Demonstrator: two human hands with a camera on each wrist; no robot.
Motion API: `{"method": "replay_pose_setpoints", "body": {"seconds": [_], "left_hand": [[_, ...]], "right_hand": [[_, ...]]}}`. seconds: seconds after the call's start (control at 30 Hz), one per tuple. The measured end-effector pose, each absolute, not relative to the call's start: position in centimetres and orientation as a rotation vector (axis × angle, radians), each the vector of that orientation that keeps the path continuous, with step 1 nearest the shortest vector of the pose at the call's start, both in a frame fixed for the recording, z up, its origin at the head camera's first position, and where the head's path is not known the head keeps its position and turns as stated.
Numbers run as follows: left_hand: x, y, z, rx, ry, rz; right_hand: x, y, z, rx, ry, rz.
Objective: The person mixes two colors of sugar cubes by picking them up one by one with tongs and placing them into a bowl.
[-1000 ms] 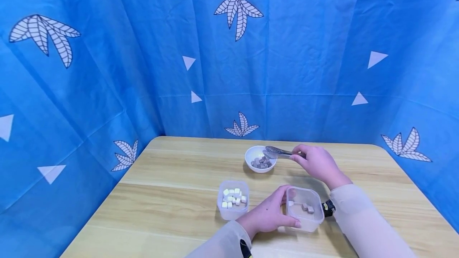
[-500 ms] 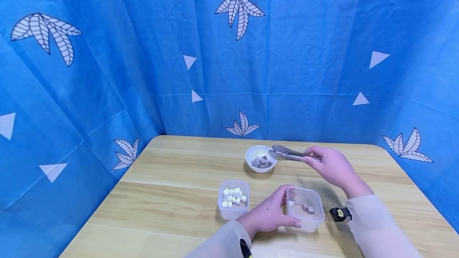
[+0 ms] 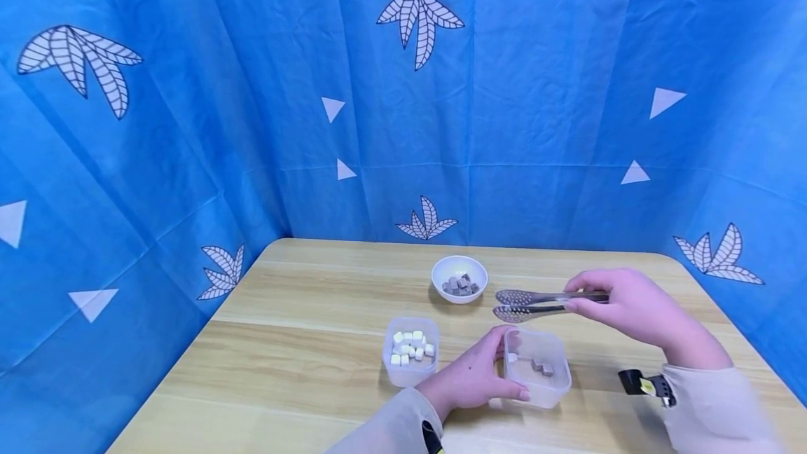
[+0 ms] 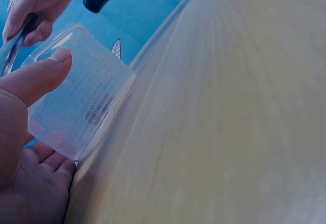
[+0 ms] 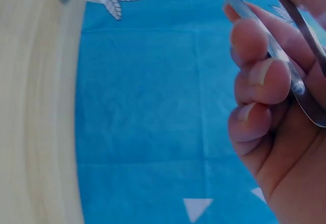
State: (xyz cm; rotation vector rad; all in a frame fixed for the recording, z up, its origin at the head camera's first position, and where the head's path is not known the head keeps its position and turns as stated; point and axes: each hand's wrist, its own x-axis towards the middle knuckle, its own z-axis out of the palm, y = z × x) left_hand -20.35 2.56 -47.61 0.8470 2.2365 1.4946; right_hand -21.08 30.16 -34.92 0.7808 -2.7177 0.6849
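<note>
My left hand [image 3: 473,373] grips a clear plastic container [image 3: 548,394] at its left side, thumb at the near wall. Inside lie a few grey-brown cubes [image 3: 542,368] and a paler piece. In the left wrist view the thumb presses on the container's wall [image 4: 81,91]. My right hand [image 3: 643,307] holds metal tongs [image 3: 536,296] above the table, beyond that container. Their perforated tips stand apart, pointing left, with nothing between them. The right wrist view shows fingers curled round the tongs' handle [image 5: 275,48].
Left of my left hand stands another clear container [image 3: 410,378] with several white cubes [image 3: 405,349]. A white bowl [image 3: 474,270] of several grey-brown cubes [image 3: 460,286] stands farther back on the wooden table [image 3: 284,342]. Blue patterned cloth [image 3: 536,125] hangs behind.
My right hand has drawn the tongs away from over the bowl, rightward and nearer, and their tips have spread apart. The left hand and its container stay put.
</note>
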Motion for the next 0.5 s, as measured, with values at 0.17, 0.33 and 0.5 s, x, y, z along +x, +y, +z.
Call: {"method": "replay_pose_setpoints", "body": {"seconds": [0.17, 0.33, 0.5], "left_hand": [[-20.4, 2.6, -47.6, 0.843, 2.257, 1.467], [-20.4, 2.7, -47.7, 0.833, 2.252, 1.479], [-20.5, 2.7, -47.8, 0.853, 2.230, 1.498]], "right_hand": [[-20.0, 31.0, -34.0, 0.863, -2.763, 0.639], [-19.4, 31.1, -33.7, 0.904, -2.852, 0.568], [-19.0, 30.1, -33.7, 0.909, -2.938, 0.408]]}}
